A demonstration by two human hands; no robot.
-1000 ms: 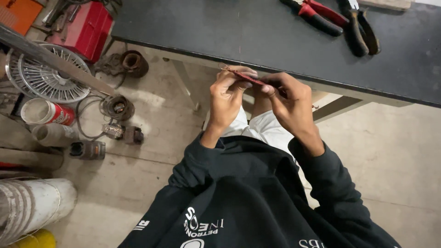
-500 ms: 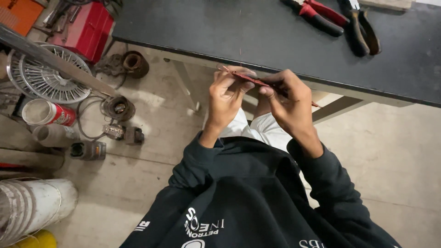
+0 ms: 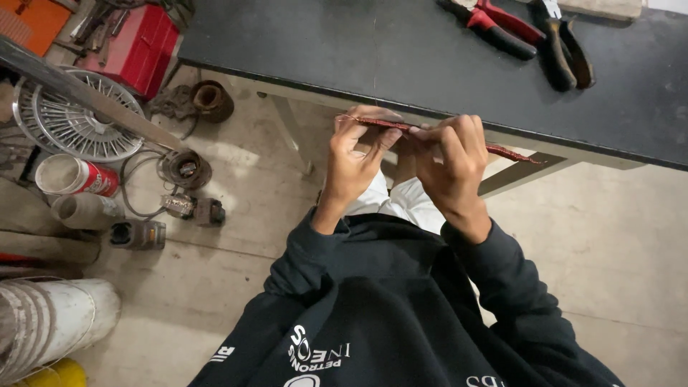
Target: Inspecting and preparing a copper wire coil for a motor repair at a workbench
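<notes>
Barely any change from a moment ago: both hands hold the same pose at the table's near edge, the thin strip perhaps a touch more level, and the floor clutter sits where it was.

The left hand [image 3: 355,161] is closed, fingertips pinching the left end of a thin reddish-brown strip [image 3: 437,132], which looks like a tight bundle of copper wire. The right hand [image 3: 451,165] is curled around the strip's middle, fingers folded over it. The strip runs nearly level across both hands, and its right end pokes out past the right hand, dipping slightly in front of the table's pale frame. All of it hangs in the air just off the front edge of the dark table [image 3: 358,50], above the person's lap; dark sleeves run down to the bottom of the view.

Up at the table's far right lie pliers with red handles [image 3: 494,25] and, just beside them, pliers with dark handles [image 3: 566,46].

On the floor to the left: a red metal box [image 3: 132,46] near the top, an orange panel [image 3: 25,21] in the corner. Below them, a round wire fan guard [image 3: 79,118] with a grey bar lying across it. Beside that, a red can [image 3: 72,178], open, pale inside, with a band of white markings too small to make out. Next to it, a small motor part [image 3: 185,170] with wires. A white bucket [image 3: 50,322] lies at the bottom left, with something yellow [image 3: 61,374] touching it.
</notes>
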